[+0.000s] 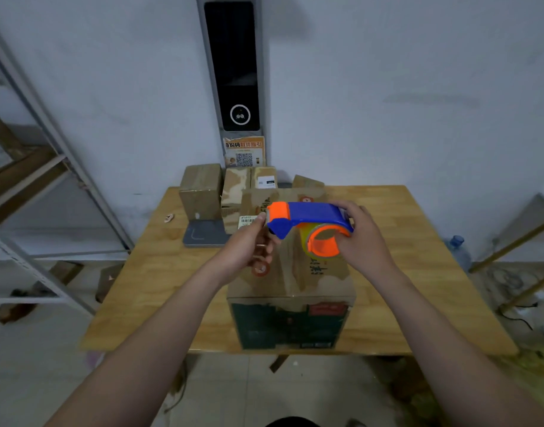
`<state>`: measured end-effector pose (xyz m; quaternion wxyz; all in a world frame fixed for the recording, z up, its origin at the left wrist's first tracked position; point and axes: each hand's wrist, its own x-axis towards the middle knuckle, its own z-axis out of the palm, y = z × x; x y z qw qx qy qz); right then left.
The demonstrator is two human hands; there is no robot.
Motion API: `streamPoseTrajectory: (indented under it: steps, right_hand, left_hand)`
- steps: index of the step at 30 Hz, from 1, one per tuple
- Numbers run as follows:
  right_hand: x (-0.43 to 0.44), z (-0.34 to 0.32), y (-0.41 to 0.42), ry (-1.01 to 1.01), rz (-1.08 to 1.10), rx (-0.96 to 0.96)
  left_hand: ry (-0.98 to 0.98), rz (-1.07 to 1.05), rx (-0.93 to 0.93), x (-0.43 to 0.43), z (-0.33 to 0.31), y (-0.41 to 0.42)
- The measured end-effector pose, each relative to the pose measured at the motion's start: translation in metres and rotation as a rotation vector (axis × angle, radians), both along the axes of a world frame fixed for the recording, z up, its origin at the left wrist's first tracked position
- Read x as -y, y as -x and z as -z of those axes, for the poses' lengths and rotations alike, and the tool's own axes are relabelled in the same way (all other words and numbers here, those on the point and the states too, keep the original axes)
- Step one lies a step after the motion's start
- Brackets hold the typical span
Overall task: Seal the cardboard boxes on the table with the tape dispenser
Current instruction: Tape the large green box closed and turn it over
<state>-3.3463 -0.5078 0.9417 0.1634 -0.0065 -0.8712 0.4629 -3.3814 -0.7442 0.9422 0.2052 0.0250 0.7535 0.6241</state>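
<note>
A blue and orange tape dispenser [307, 224] is held in the air above a large cardboard box [290, 278] that stands at the table's front edge, its top flaps folded down. My right hand [361, 238] grips the dispenser's rear end by the tape roll. My left hand [249, 248] pinches at the dispenser's orange front end, where the tape comes out. The tape end itself is too small to make out.
Three smaller cardboard boxes [201, 191] [235, 188] [264, 178] stand at the back of the wooden table [159, 272], beside a grey scale [204, 235]. A metal shelf rack [48, 167] stands to the left, a water bottle [458, 251] on the floor at right.
</note>
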Motion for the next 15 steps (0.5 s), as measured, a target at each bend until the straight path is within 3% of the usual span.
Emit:
streamPoseTrajectory:
  steps: [3,9,15]
  right_hand:
    - [0.007,0.000,-0.003,0.018,0.001,-0.011]
    - [0.012,0.011,-0.008,-0.022,0.001,-0.092]
    - [-0.003,0.029,-0.019,-0.102,-0.058,-0.167]
  left_hand:
    - [-0.089,-0.019,-0.056,0.009,-0.003,-0.005]
    - [0.211,0.015,-0.229,0.023,-0.005,-0.003]
    - [0.383,0.115,-0.360,0.024,0.011,-0.010]
